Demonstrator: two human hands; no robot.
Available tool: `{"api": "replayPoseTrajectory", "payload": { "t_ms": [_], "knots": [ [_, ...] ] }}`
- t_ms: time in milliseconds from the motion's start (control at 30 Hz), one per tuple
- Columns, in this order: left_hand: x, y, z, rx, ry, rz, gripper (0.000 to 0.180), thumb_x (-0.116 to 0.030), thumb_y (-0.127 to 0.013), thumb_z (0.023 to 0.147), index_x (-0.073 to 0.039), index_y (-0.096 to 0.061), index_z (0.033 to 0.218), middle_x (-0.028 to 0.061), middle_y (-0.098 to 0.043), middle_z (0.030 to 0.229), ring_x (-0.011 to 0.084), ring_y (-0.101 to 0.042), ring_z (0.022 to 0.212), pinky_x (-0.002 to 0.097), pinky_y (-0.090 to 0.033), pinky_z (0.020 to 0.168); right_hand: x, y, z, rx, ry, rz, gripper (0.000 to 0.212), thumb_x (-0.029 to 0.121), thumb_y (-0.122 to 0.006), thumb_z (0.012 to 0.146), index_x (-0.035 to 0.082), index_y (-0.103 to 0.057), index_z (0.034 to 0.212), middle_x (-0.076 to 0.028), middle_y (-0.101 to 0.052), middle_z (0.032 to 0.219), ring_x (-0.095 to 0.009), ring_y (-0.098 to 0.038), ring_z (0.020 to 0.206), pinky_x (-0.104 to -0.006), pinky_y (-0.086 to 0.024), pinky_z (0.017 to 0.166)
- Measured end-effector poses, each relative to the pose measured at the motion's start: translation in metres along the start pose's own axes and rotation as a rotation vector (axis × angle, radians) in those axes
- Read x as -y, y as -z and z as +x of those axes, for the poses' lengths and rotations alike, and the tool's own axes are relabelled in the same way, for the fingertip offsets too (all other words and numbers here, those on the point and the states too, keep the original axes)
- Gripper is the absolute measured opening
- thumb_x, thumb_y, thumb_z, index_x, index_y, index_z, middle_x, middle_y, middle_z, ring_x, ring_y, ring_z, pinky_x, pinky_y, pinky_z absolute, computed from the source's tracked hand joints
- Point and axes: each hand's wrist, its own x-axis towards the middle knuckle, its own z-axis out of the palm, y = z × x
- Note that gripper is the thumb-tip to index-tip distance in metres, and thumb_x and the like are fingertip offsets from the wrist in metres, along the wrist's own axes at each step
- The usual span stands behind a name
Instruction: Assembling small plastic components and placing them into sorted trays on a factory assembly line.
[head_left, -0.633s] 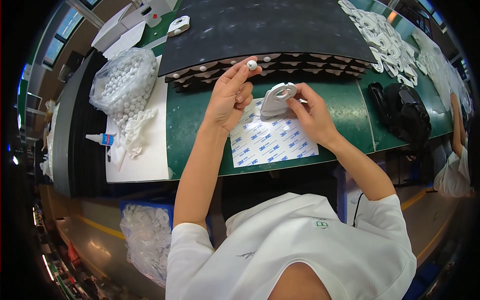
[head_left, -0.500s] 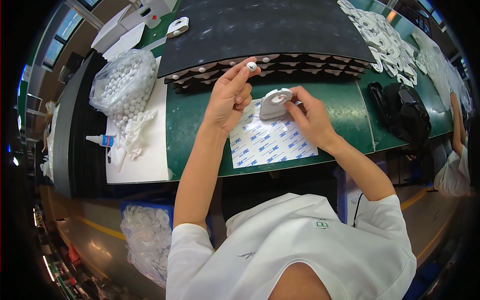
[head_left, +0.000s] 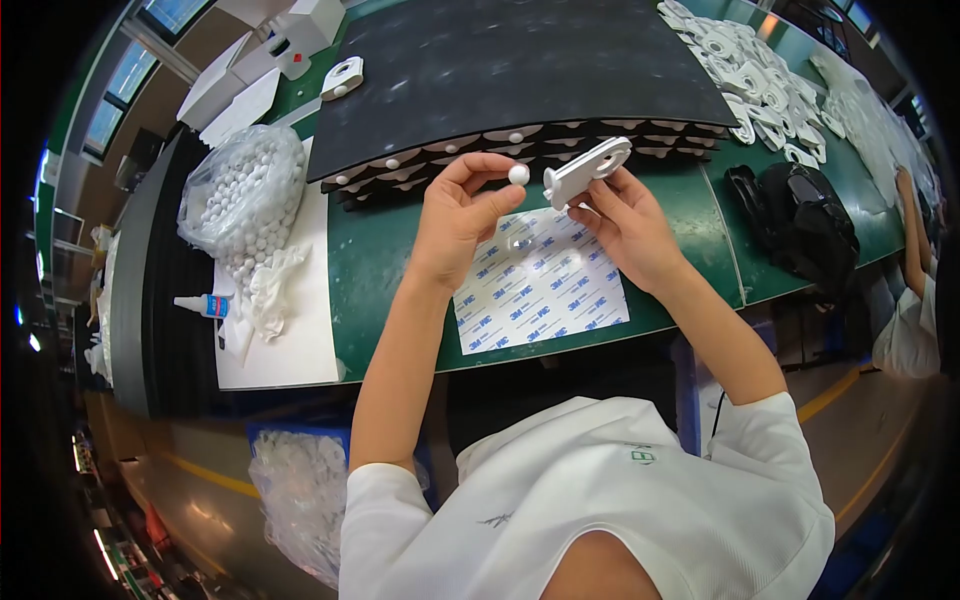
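Between the thumb and fingers of my left hand (head_left: 458,212) is a small white ball (head_left: 519,175). My right hand (head_left: 632,227) grips a white plastic part (head_left: 588,172) with a ring-shaped opening at its upper end. The part is tilted, and its lower end is close to the ball but apart from it. Both hands are raised above a white sheet with blue print (head_left: 545,290), which lies on the green table (head_left: 395,320).
A black board stack (head_left: 520,70) with white parts between its layers stands behind my hands. To the left are a bag of white balls (head_left: 245,190), a small glue bottle (head_left: 203,305) and crumpled white gloves (head_left: 268,300). Loose white parts (head_left: 765,90) and a black bag (head_left: 805,220) are right.
My left hand has lowered and turned the ball over, so its marked side no longer shows. My right hand has lifted and tilted the white plastic part, bringing its end near the ball.
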Motion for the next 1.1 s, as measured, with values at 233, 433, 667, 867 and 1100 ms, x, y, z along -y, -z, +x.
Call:
{"api": "replayPoseTrajectory", "payload": {
  "t_ms": [233, 433, 667, 867, 1100],
  "knots": [
    [0.004, -0.008, -0.001, 0.017, -0.078, 0.199, 0.025, -0.002, -0.072, 0.066, -0.005, -0.068, 0.09, -0.0019, -0.062, 0.077, -0.0006, -0.041, 0.055, 0.0145, -0.033, 0.05, -0.001, 0.006, 0.002, 0.031, -0.076, 0.09, 0.025, 0.017, -0.045, 0.093, 0.006, -0.043, 0.115, -0.005, -0.053, 0.102, -0.011, -0.051, 0.093, -0.0259, -0.043, 0.086],
    [0.006, -0.006, -0.001, 0.029, -0.109, 0.253, 0.024, -0.001, -0.073, 0.065, -0.005, -0.068, 0.088, -0.0038, -0.061, 0.07, -0.0011, -0.039, 0.052, 0.0141, -0.031, 0.048, 0.001, 0.004, 0.001, 0.032, -0.069, 0.057, 0.024, 0.018, -0.045, 0.093, 0.006, -0.044, 0.114, -0.005, -0.053, 0.103, -0.011, -0.051, 0.093, -0.0256, -0.043, 0.085],
    [0.007, -0.004, 0.0, 0.044, -0.115, 0.279, 0.026, 0.002, -0.074, 0.062, -0.005, -0.068, 0.086, -0.0024, -0.061, 0.073, 0.0006, -0.044, 0.056, 0.0151, -0.035, 0.053, 0.002, 0.003, 0.0, 0.019, -0.024, -0.003, 0.024, 0.019, -0.046, 0.093, 0.007, -0.045, 0.114, -0.003, -0.052, 0.103, -0.01, -0.05, 0.094, -0.0253, -0.043, 0.084],
    [0.007, -0.005, -0.001, 0.031, -0.129, 0.344, 0.025, 0.002, -0.075, 0.061, -0.006, -0.067, 0.083, -0.0043, -0.059, 0.071, 0.0002, -0.043, 0.057, 0.0155, -0.034, 0.053, 0.002, 0.003, 0.0, 0.017, -0.033, 0.007, 0.024, 0.018, -0.045, 0.093, 0.006, -0.045, 0.114, -0.004, -0.052, 0.103, -0.01, -0.05, 0.092, -0.0251, -0.043, 0.083],
    [0.012, -0.005, 0.001, 0.019, -0.193, 0.33, 0.02, -0.002, -0.075, 0.061, -0.006, -0.067, 0.079, -0.0025, -0.062, 0.072, -0.0005, -0.041, 0.052, 0.0156, -0.032, 0.049, 0.002, 0.001, -0.001, -0.02, -0.056, 0.03, 0.023, 0.017, -0.047, 0.092, 0.004, -0.048, 0.112, -0.004, -0.052, 0.1, -0.01, -0.051, 0.086, -0.0261, -0.045, 0.081]
  ]
}}
